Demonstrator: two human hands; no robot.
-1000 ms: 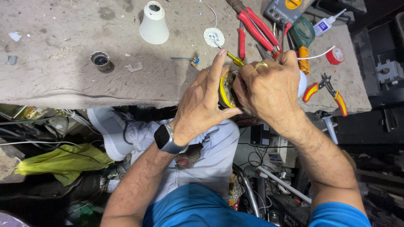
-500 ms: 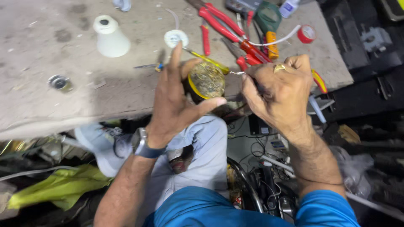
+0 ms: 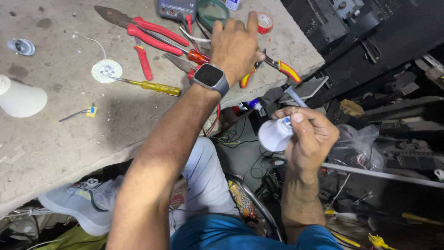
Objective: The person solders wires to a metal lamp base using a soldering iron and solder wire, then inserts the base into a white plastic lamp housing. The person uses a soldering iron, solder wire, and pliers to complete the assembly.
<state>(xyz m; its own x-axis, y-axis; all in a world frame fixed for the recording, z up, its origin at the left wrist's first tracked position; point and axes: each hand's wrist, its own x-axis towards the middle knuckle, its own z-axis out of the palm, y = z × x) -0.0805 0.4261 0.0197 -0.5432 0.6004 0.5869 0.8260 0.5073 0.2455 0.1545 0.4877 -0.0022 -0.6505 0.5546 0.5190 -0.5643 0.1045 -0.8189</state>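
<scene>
hands, two, bare, over a grey concrete bench (image 3: 69, 139).

left hand (image 3: 236, 44): stretched forward across the bench, palm down, fingers spread and laid over the tool pile; whether its grip is clamped on anything underneath cannot be told. dark watch (image 3: 210, 76) on the wrist.

right hand (image 3: 310, 134): off the bench edge, raised over the cluttered floor; grip together around a white bulb shell (image 3: 274, 135), thumb pressed on its narrow end, wide end facing left. shell is held clear of the bench, touching nothing else.

tools under and beside the left hand: red-handled shears (image 3: 152, 30), long, lying diagonally; pliers with red-and-yellow handles (image 3: 284, 68), just right of the hand and partly under it; green-rimmed magnifier (image 3: 210, 10) beyond the fingertips; grey meter (image 3: 175, 7) at the top edge; roll of red tape (image 3: 265, 22) near the fingertips.

further left on the bench: yellow-handled screwdriver (image 3: 152, 86), its tip resting on a round white circuit disc (image 3: 107, 71); small yellow part with wire leads (image 3: 91, 111); white cone-shaped bulb cover (image 3: 21, 98) at the left edge; small metal bulb cap (image 3: 21, 46), well apart from the rest.

below the bench: grey shoe (image 3: 74, 203), light trousers, blue shirt (image 3: 231, 234).
</scene>
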